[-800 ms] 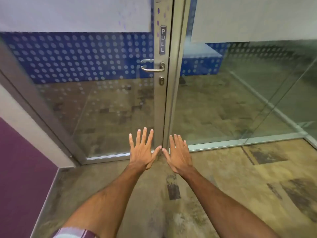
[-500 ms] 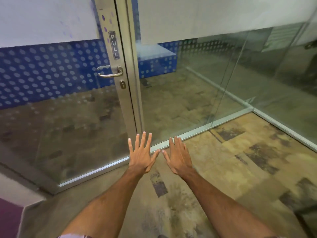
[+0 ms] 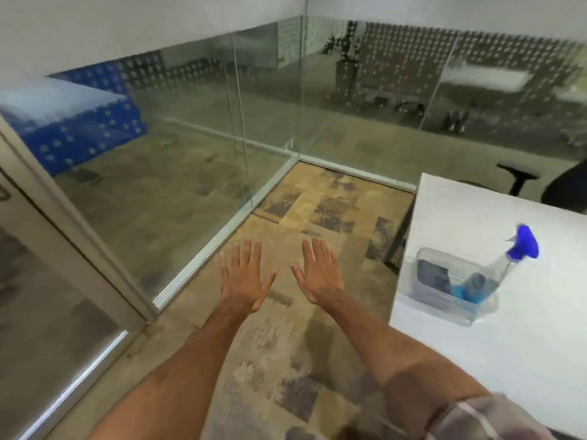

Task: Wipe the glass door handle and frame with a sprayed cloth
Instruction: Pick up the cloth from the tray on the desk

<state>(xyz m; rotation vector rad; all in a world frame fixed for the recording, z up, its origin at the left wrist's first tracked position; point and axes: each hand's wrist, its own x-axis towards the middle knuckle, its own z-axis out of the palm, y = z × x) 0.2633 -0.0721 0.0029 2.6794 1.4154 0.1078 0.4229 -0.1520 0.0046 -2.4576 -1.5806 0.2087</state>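
My left hand (image 3: 243, 276) and my right hand (image 3: 319, 274) are stretched out flat over the carpet, palms down, fingers apart, holding nothing. The metal door frame (image 3: 73, 230) runs diagonally along the left edge; the door handle is out of view. To the right, a clear plastic tub (image 3: 422, 296) stands on a white table (image 3: 524, 360). In it lean a spray bottle (image 3: 502, 268) with a blue trigger head and blue liquid, and a dark folded cloth (image 3: 433, 276). Both hands are well left of the tub.
Glass partition walls (image 3: 197, 173) with a metal floor rail (image 3: 209, 249) enclose the carpeted corner ahead. A black office chair (image 3: 521, 179) stands behind the table's far edge. Patterned carpet (image 3: 305, 344) spreads under my arms.
The view has swung right: the door and its handle slid off to the left, and the white table with the tub came into sight. Both hands stayed spread and empty.
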